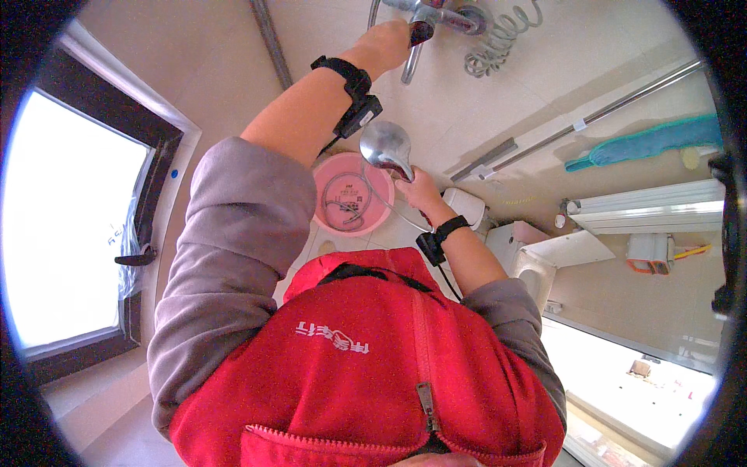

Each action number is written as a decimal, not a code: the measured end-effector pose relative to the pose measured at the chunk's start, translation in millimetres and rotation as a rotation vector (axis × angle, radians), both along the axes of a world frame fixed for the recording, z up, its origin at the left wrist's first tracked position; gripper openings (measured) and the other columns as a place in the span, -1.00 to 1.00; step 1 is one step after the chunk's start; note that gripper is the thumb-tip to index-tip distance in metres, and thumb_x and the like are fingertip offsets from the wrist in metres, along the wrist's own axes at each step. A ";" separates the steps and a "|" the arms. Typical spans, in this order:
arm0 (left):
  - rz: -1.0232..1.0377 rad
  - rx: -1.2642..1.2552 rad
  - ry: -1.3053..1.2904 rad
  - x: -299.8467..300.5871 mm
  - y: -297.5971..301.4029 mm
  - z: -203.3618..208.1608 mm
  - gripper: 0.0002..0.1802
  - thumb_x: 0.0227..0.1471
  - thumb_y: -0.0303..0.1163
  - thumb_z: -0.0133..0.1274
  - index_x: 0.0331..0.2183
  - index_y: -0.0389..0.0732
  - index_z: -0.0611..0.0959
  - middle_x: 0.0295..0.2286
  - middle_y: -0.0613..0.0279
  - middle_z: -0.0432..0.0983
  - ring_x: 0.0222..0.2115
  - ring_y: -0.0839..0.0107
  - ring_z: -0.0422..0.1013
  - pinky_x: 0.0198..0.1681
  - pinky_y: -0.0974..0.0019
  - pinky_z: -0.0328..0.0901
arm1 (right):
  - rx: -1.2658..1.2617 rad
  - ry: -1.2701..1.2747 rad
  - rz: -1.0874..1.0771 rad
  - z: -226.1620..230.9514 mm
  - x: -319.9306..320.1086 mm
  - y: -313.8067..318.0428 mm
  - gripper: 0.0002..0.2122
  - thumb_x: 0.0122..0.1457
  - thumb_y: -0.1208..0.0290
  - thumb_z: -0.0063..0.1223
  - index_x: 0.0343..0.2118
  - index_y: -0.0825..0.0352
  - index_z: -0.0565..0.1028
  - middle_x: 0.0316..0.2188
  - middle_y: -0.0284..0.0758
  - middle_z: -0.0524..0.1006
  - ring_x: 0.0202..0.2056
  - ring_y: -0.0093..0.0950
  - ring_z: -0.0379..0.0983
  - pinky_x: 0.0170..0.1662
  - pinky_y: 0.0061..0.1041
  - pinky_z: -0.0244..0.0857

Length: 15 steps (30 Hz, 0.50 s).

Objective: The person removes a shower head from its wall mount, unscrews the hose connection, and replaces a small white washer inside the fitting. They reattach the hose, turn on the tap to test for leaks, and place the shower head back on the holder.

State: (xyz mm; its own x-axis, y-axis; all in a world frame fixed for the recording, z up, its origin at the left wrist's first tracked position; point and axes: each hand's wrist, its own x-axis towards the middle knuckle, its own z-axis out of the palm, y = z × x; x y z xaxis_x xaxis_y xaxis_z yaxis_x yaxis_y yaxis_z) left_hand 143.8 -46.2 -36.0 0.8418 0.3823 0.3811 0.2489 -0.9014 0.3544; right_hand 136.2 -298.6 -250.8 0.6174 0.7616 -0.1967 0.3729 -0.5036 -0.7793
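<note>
High on the wall, my left hand [383,48] reaches up to a chrome faucet [440,15] and is closed round its dark-looking handle [421,32]; some of the fingers are hidden. My right hand [422,191] grips the handle of a chrome shower head [385,143], whose round head points up and left. Below the shower head stands a pink basin [320,180] on the floor. A thin metal shower hose [342,212] lies looped inside it. No water can be made out. Black straps with small boxes sit on both wrists.
Left is a dark-framed window [148,156] with a handle. A coiled hose [492,53] hangs near the faucet. At right are a metal rail [615,107], a teal cloth-covered pad [654,144] and a white ribbed panel [650,206]. A white bin-like container [464,207] stands beyond my right hand.
</note>
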 end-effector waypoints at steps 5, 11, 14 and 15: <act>0.040 0.013 0.042 -1.7 -1.5 -0.1 -0.77 -0.05 -0.47 -0.04 -0.29 -0.34 0.51 -0.37 -0.15 0.53 -0.31 -0.05 0.48 -0.22 0.06 0.38 | 0.047 0.039 -0.016 13.2 -7.6 -0.6 -0.67 -0.04 0.29 0.06 -0.24 0.39 0.40 -0.68 -0.34 0.38 -0.75 -0.54 0.28 -0.70 -0.50 0.19; 0.059 0.120 0.119 0.3 0.1 2.9 -0.75 -0.02 -0.42 -0.03 -0.25 -0.32 0.49 -0.35 -0.12 0.52 -0.31 -0.01 0.48 -0.24 0.09 0.38 | 0.045 0.063 -0.026 14.1 -6.5 0.4 -0.66 -0.04 0.30 0.07 -0.22 0.40 0.40 -0.68 -0.34 0.39 -0.75 -0.55 0.27 -0.70 -0.51 0.19; 0.048 0.138 0.192 -1.8 -1.8 11.1 -0.81 0.05 -0.47 -0.09 -0.27 -0.35 0.47 -0.39 -0.11 0.53 -0.36 0.11 0.50 -0.33 0.19 0.41 | 0.077 0.093 -0.032 3.9 -1.7 -1.2 -0.65 -0.03 0.31 0.07 -0.20 0.41 0.40 -0.69 -0.36 0.38 -0.75 -0.56 0.27 -0.71 -0.54 0.18; 0.022 0.167 0.239 -4.5 -2.8 13.7 -0.82 0.06 -0.48 -0.10 -0.26 -0.34 0.47 -0.37 -0.09 0.53 -0.35 0.14 0.51 -0.33 0.22 0.42 | 0.069 0.084 -0.032 -1.5 0.2 -1.3 -0.65 -0.02 0.31 0.08 -0.20 0.42 0.40 -0.69 -0.36 0.38 -0.75 -0.57 0.27 -0.71 -0.55 0.18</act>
